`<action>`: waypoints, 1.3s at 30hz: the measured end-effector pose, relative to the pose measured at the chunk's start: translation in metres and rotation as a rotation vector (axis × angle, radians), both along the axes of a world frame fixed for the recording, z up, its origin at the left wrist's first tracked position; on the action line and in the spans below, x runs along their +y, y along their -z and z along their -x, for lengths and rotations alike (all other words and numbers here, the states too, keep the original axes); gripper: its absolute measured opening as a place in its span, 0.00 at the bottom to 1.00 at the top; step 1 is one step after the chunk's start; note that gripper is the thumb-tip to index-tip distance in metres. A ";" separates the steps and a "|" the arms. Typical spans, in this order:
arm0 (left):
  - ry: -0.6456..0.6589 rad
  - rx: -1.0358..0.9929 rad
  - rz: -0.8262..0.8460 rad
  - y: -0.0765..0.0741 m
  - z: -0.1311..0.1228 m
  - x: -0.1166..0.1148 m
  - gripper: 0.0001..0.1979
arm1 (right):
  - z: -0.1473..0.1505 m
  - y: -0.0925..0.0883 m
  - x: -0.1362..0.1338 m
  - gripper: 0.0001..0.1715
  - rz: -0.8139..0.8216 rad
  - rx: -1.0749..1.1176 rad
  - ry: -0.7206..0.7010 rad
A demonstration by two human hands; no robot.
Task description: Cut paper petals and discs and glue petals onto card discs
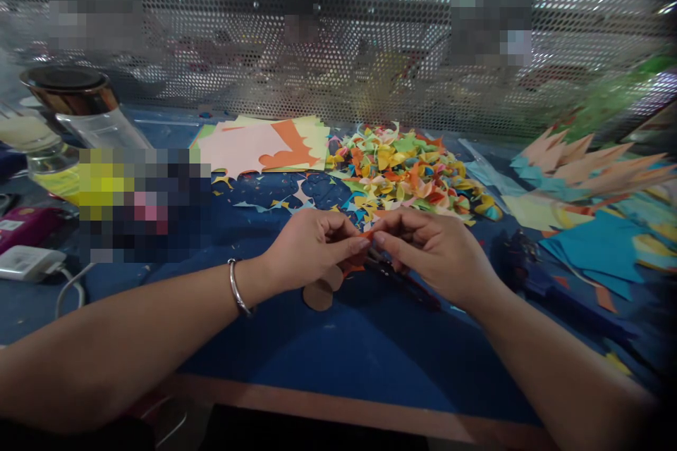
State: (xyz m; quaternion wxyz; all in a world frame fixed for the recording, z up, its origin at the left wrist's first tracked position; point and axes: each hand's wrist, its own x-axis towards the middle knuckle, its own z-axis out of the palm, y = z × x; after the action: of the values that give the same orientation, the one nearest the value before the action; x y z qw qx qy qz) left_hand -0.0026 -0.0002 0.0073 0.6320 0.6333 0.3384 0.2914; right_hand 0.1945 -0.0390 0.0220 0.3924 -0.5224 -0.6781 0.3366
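Orange paper (368, 235): was mostly hidden by fingertips, held between both hands above the worktop (328, 359); too covered to show a full outline.
Orange patch (355, 270): peeped out below the fingers; could not be told as the same piece or another.
Brown discs (319, 296): overlapped just below the left thumb; could not be told as held or lying loose.
Dark tool (407, 282): lay partly covered beneath the right hand, too dim to name.
Pixelated patch (142, 204): blotted out things at the left, near a glass bottle (103, 127).
Perforated screen (254, 56): stood across the back, obscuring shapes beyond.
Left hand (314, 250): came in from the left with wrist ringed by a silver bangle (240, 287); clamped the orange paper between thumb and fingers.
Right hand (438, 243): pointed inward with fingers curled; pinched the same paper from the other side.
Forearms (142, 331): slanted inward from both sides, cut off at the edges of view.
Paper scraps (407, 173): lay heaped beyond both hands.
Paper sheets (233, 144): lay stacked left of the heap.
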 end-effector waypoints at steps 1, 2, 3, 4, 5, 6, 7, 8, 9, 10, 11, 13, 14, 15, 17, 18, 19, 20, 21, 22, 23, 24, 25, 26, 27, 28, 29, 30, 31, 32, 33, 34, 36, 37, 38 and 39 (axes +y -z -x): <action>0.007 0.009 -0.014 -0.001 0.001 0.000 0.12 | 0.000 0.000 0.000 0.09 0.004 0.003 -0.003; 0.017 0.019 -0.023 -0.002 0.001 -0.001 0.12 | 0.000 0.000 0.000 0.09 0.008 0.006 -0.007; 0.027 0.028 -0.029 -0.003 0.001 -0.001 0.13 | 0.000 0.000 0.000 0.09 0.012 0.008 -0.013; 0.036 0.036 -0.031 -0.003 0.001 -0.001 0.13 | -0.001 -0.001 0.000 0.10 0.016 0.009 -0.018; 0.045 0.045 -0.028 -0.004 0.001 -0.002 0.13 | -0.001 -0.001 0.000 0.10 0.020 0.009 -0.022; 0.053 0.051 -0.024 -0.004 0.001 -0.002 0.13 | -0.001 -0.001 0.000 0.10 0.025 0.007 -0.022; 0.062 0.056 -0.023 -0.004 0.001 -0.002 0.13 | -0.001 -0.002 0.000 0.09 0.031 0.005 -0.019; 0.070 0.061 -0.027 -0.004 0.000 -0.001 0.13 | -0.001 -0.002 0.000 0.09 0.039 0.002 -0.015; 0.077 0.063 -0.038 -0.003 0.000 -0.001 0.13 | -0.001 -0.002 0.000 0.09 0.047 0.000 -0.013; 0.082 0.065 -0.052 -0.002 0.000 -0.001 0.13 | -0.001 -0.002 0.000 0.09 0.054 -0.002 -0.012; 0.083 0.070 -0.071 -0.001 -0.001 -0.001 0.14 | -0.001 -0.001 0.000 0.09 0.060 -0.001 -0.013; 0.069 0.099 -0.128 0.001 -0.001 -0.001 0.14 | 0.000 0.000 0.000 0.10 0.068 0.000 -0.019; 0.059 0.120 -0.161 0.002 -0.001 -0.001 0.13 | 0.000 0.000 0.000 0.10 0.071 -0.004 -0.023; 0.053 0.140 -0.187 0.002 -0.001 -0.001 0.13 | 0.000 0.000 0.000 0.10 0.073 -0.008 -0.026; 0.056 0.170 -0.220 0.003 -0.001 -0.002 0.11 | 0.000 0.001 -0.001 0.10 0.079 -0.018 -0.029; 0.063 0.177 -0.230 0.003 0.000 -0.002 0.10 | 0.000 0.001 -0.001 0.10 0.084 -0.023 -0.030; 0.073 0.181 -0.239 0.003 0.000 -0.002 0.10 | 0.000 0.001 -0.001 0.10 0.089 -0.027 -0.031; 0.082 0.181 -0.252 0.003 0.000 -0.001 0.10 | -0.001 0.001 -0.001 0.10 0.093 -0.033 -0.033; 0.091 0.175 -0.266 0.002 0.001 -0.001 0.10 | -0.002 0.000 -0.001 0.10 0.095 -0.042 -0.037; 0.106 0.163 -0.270 0.001 0.002 0.000 0.10 | -0.002 0.000 -0.001 0.10 0.096 -0.052 -0.045; 0.130 0.147 -0.263 0.000 0.003 0.001 0.10 | -0.002 -0.001 -0.002 0.11 0.096 -0.061 -0.054; 0.162 0.130 -0.248 -0.002 0.005 0.002 0.11 | -0.003 -0.001 -0.002 0.11 0.096 -0.069 -0.065; 0.197 0.120 -0.234 -0.004 0.006 0.003 0.11 | -0.003 -0.002 -0.003 0.11 0.096 -0.077 -0.073; 0.232 0.121 -0.230 -0.006 0.009 0.005 0.11 | -0.003 -0.003 -0.003 0.11 0.096 -0.085 -0.081; 0.262 0.133 -0.244 -0.009 0.011 0.006 0.11 | -0.003 -0.003 -0.004 0.11 0.096 -0.094 -0.087; 0.282 0.158 -0.276 -0.011 0.013 0.007 0.10 | -0.003 -0.004 -0.004 0.11 0.096 -0.106 -0.092; 0.289 0.181 -0.317 -0.013 0.014 0.009 0.11 | -0.003 -0.004 -0.005 0.11 0.094 -0.119 -0.095; 0.283 0.198 -0.351 -0.014 0.015 0.010 0.11 | -0.004 -0.005 -0.004 0.11 0.094 -0.129 -0.097; 0.263 0.201 -0.373 -0.016 0.016 0.011 0.12 | -0.005 -0.005 -0.004 0.11 0.096 -0.139 -0.100; 0.232 0.195 -0.384 -0.016 0.017 0.013 0.14 | -0.006 -0.004 -0.003 0.11 0.096 -0.151 -0.104; 0.191 0.189 -0.396 -0.016 0.017 0.014 0.14 | -0.007 -0.004 -0.002 0.11 0.095 -0.167 -0.107; 0.145 0.191 -0.417 -0.016 0.018 0.016 0.15 | -0.008 -0.003 -0.001 0.10 0.101 -0.189 -0.115; 0.052 0.246 -0.509 -0.015 0.020 0.020 0.15 | -0.010 -0.001 0.001 0.09 0.136 -0.248 -0.151; 0.014 0.299 -0.568 -0.014 0.021 0.023 0.15 | -0.010 0.000 0.002 0.09 0.159 -0.282 -0.181; -0.011 0.358 -0.619 -0.013 0.023 0.025 0.14 | -0.009 0.002 0.002 0.08 0.178 -0.315 -0.214; -0.026 0.417 -0.657 -0.012 0.025 0.027 0.12 | -0.008 0.004 0.001 0.07 0.190 -0.347 -0.249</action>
State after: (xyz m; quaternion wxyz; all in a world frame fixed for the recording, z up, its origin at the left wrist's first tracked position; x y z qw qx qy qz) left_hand -0.0274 0.0271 0.0194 0.3096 0.8432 0.3562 0.2573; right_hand 0.2028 -0.0377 0.0184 0.1745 -0.5194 -0.7598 0.3500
